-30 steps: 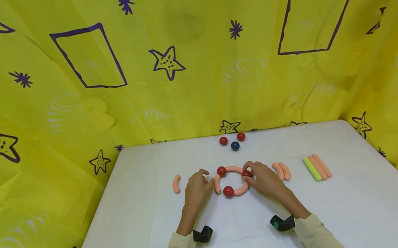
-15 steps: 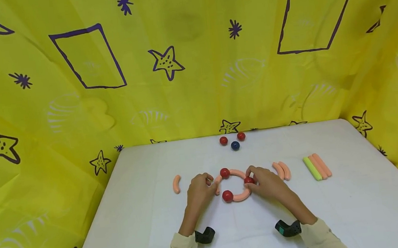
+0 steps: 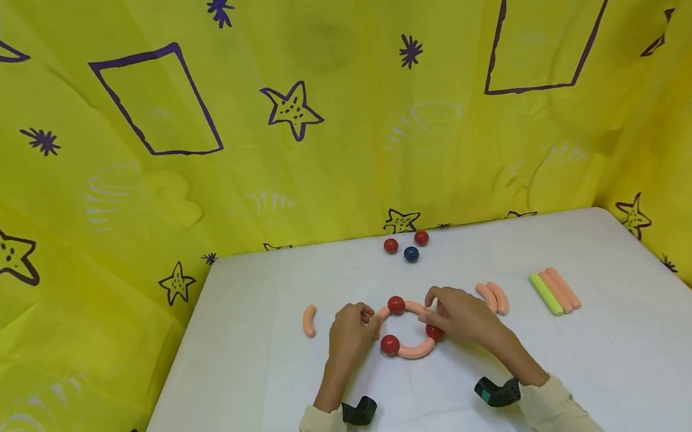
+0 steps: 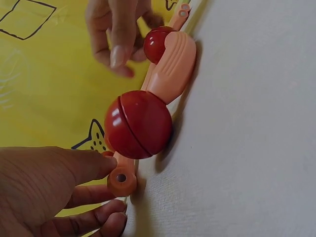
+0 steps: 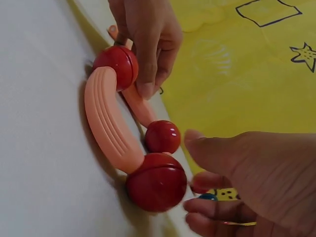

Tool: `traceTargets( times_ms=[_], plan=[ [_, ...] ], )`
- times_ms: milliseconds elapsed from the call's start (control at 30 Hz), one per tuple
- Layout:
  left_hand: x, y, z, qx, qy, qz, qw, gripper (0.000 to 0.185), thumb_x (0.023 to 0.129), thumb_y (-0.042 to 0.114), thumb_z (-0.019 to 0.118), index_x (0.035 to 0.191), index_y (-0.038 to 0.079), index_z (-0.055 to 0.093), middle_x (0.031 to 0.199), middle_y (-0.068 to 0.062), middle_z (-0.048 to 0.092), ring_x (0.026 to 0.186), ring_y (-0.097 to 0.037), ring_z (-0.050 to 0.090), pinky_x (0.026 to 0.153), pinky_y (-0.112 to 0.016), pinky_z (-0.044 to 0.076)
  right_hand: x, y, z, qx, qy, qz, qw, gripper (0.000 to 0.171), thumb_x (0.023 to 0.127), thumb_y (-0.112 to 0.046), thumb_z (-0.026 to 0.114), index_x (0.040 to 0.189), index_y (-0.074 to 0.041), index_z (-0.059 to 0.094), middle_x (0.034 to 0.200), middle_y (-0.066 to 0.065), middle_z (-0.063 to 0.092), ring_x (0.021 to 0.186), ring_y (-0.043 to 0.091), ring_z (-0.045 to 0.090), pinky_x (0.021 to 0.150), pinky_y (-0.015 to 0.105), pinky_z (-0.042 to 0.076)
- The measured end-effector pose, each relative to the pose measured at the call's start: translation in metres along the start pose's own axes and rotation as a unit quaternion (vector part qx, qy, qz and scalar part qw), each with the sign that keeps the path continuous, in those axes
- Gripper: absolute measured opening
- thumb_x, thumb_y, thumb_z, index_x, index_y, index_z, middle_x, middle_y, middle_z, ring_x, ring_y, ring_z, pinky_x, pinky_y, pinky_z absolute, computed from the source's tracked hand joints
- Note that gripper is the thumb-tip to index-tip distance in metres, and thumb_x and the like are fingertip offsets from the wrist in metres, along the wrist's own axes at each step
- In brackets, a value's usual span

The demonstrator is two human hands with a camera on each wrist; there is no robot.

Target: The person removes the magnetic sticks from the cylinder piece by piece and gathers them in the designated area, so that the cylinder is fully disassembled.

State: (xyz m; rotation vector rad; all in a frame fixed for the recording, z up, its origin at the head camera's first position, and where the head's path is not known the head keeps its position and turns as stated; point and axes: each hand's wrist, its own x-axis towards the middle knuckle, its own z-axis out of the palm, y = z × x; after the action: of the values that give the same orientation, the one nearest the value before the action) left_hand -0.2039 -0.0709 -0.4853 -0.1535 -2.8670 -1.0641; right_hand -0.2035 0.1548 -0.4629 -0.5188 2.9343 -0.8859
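In the head view, three red balls and three peach curved magnetic rods form a nearly round ring on the table. My left hand (image 3: 353,333) pinches the left curved rod (image 4: 121,181), whose end with a round metal dot faces the left wrist camera. Just beside that end is the lower-left red ball (image 4: 138,124). My right hand (image 3: 462,313) is at the ring's right side, its fingers apart and empty beside the right red ball (image 5: 156,182). The bottom curved rod (image 5: 109,118) joins these two balls. The top red ball (image 3: 396,305) carries the left rod and the top-right rod (image 3: 417,306).
Two red balls (image 3: 391,246) and a blue ball (image 3: 411,254) lie at the table's back. One curved rod (image 3: 309,321) is on the left, two more (image 3: 492,298) on the right. Farther right are a green straight rod (image 3: 546,294) and two peach straight rods (image 3: 560,290).
The ring has turned clockwise and shifted slightly toward the person. My right hand has let go of the right ball, which now sits lower. My left hand has moved slightly right and toward the person.
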Motion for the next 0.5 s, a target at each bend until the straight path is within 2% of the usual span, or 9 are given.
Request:
traceTargets(
  times_ms=[100, 167, 233, 333, 500],
  plan=[
    [-0.001, 0.000, 0.001, 0.007, 0.004, 0.004, 1.0000, 0.026, 0.081, 0.033, 0.062, 0.088, 0.008, 0.067, 0.076, -0.001, 0.057, 0.065, -0.010, 0.050, 0.054, -0.025, 0.041, 0.011, 0.001, 0.008, 0.040, 0.018, -0.032, 0.999, 0.034, 0.084, -0.034, 0.062, 0.109, -0.011, 0.059, 0.089, 0.001, 0.059, 0.079, 0.016, 0.054, 0.068, 0.032, 0.047],
    [-0.001, -0.001, 0.003, 0.015, 0.011, 0.010, 0.9998, 0.024, 0.080, 0.032, 0.063, 0.087, 0.009, 0.068, 0.076, 0.000, 0.057, 0.065, -0.010, 0.051, 0.054, -0.025, 0.041, 0.018, 0.002, 0.013, 0.073, 0.017, -0.051, 0.996, 0.037, 0.085, -0.030, 0.062, 0.115, -0.010, 0.057, 0.104, 0.005, 0.059, 0.093, 0.020, 0.054, 0.079, 0.038, 0.046],
    [-0.001, -0.001, 0.004, 0.026, 0.018, 0.018, 0.9993, 0.022, 0.079, 0.030, 0.063, 0.086, 0.011, 0.068, 0.074, 0.001, 0.057, 0.065, -0.009, 0.051, 0.054, -0.026, 0.040, 0.025, 0.002, 0.019, 0.098, 0.010, -0.066, 0.993, 0.038, 0.084, -0.026, 0.063, 0.118, -0.009, 0.056, 0.111, 0.006, 0.058, 0.100, 0.022, 0.054, 0.085, 0.041, 0.045],
    [-0.001, -0.001, 0.007, 0.034, 0.027, 0.029, 0.9987, 0.018, 0.076, 0.027, 0.064, 0.084, 0.012, 0.069, 0.072, 0.003, 0.056, 0.064, -0.008, 0.050, 0.053, -0.026, 0.039, 0.032, 0.001, 0.025, 0.123, 0.007, -0.076, 0.989, 0.036, 0.082, -0.021, 0.065, 0.116, -0.010, 0.058, 0.111, 0.004, 0.059, 0.099, 0.020, 0.055, 0.084, 0.039, 0.045],
    [-0.002, 0.000, 0.008, 0.044, 0.043, 0.035, 0.9975, 0.017, 0.075, 0.028, 0.065, 0.082, 0.012, 0.069, 0.069, 0.003, 0.055, 0.061, -0.008, 0.049, 0.051, -0.028, 0.037, 0.040, 0.000, 0.034, 0.129, 0.019, -0.084, 0.988, 0.034, 0.080, -0.017, 0.068, 0.112, -0.011, 0.061, 0.105, 0.002, 0.061, 0.091, 0.016, 0.058, 0.079, 0.034, 0.048]
  ],
)
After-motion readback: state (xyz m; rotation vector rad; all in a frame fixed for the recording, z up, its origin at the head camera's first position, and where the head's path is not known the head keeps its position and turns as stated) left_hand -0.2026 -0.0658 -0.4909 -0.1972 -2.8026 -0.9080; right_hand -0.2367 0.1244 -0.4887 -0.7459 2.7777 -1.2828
